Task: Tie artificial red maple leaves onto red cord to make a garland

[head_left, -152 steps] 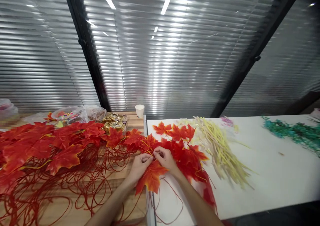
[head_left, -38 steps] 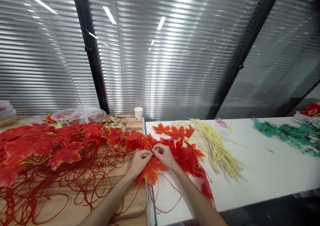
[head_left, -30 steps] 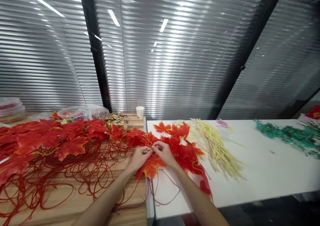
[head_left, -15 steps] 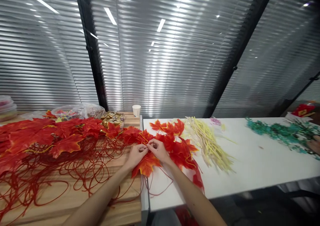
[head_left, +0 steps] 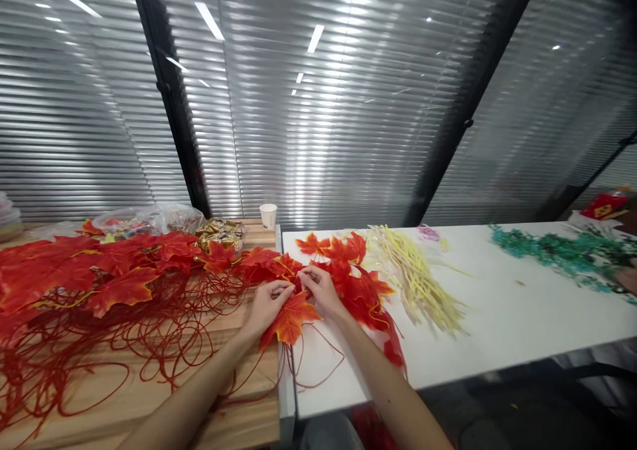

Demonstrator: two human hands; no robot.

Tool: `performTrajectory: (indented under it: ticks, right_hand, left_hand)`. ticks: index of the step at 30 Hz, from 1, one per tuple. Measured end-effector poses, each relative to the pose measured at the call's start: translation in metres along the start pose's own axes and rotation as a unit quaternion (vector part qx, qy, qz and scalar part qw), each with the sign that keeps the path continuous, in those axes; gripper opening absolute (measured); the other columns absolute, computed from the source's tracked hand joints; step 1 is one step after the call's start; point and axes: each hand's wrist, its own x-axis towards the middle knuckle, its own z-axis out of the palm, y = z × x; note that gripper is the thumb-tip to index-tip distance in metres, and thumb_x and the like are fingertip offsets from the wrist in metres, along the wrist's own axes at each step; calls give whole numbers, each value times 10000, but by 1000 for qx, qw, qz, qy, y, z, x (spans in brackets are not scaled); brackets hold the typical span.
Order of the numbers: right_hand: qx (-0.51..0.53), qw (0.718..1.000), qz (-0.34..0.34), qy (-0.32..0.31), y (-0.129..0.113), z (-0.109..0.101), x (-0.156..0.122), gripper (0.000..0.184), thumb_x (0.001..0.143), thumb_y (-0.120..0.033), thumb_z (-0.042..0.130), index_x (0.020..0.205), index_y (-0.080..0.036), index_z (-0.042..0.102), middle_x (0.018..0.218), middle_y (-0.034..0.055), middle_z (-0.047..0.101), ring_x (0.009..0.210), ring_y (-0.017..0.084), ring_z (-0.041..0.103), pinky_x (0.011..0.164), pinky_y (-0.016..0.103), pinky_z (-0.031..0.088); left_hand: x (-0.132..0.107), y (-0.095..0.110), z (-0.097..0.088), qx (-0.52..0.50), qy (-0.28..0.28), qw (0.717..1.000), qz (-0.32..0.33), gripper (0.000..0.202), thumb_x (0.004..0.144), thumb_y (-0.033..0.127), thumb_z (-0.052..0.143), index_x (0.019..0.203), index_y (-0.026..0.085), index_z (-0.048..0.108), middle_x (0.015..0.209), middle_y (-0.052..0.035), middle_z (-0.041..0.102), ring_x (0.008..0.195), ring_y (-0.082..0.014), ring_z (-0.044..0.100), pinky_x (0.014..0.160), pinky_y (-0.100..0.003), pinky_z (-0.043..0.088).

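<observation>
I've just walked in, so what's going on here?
A person's bare left hand and right hand are close together at a pointed, orange-red leaf, where a light wooden table meets a white table; their exact grip is unclear. Tangled thin red cords lie on the wood, yellow, straw-like strands on the white.

Bare forearms (head_left: 202,382) are converging on the orange leaf (head_left: 292,318) from the near side. Left hand (head_left: 267,307) is sitting at its left, right hand (head_left: 322,291) at its far-right edge; fingers (head_left: 310,272) curling inward, tips nearly meeting, pinch unclear.
</observation>
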Motion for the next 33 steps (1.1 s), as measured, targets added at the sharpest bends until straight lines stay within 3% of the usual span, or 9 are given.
performTrajectory:
  ticks: [6,21,27,33]
  right_hand:
    - [-7,999,-38,-25,-5,-2,2,229,790,-374,500,735,-171,593,621,-1,546,556,98,490,499,203,392]
    - [-69,996,-53,-24,-7,1,-3,208,767,-363,537,758,-177,628,729,29,598,651,131,541,538,219,426]
    - [-62,995,-72,-28,-2,4,-3,181,773,-326,542,738,-175,637,755,35,586,728,141,538,668,250,433]
    - [-23,998,-56,-10,0,5,-4,160,755,-323,566,747,-177,632,757,30,590,718,139,542,665,247,434]
  left_hand:
    - [1,-3,-1,-16,29,999,23,252,716,321,580,878,131,614,917,-94,663,846,-191,621,786,-296,472]
    - [-4,5,1,29,24,999,33,273,751,340,536,929,141,595,942,-82,667,839,-195,630,737,-285,495]
    - [-4,9,3,26,14,1000,10,238,740,309,541,882,130,608,867,-75,679,764,-178,637,691,-267,494]
    - [-6,12,4,10,-1,1000,7,248,747,314,533,902,135,608,825,-64,681,759,-176,634,688,-265,493]
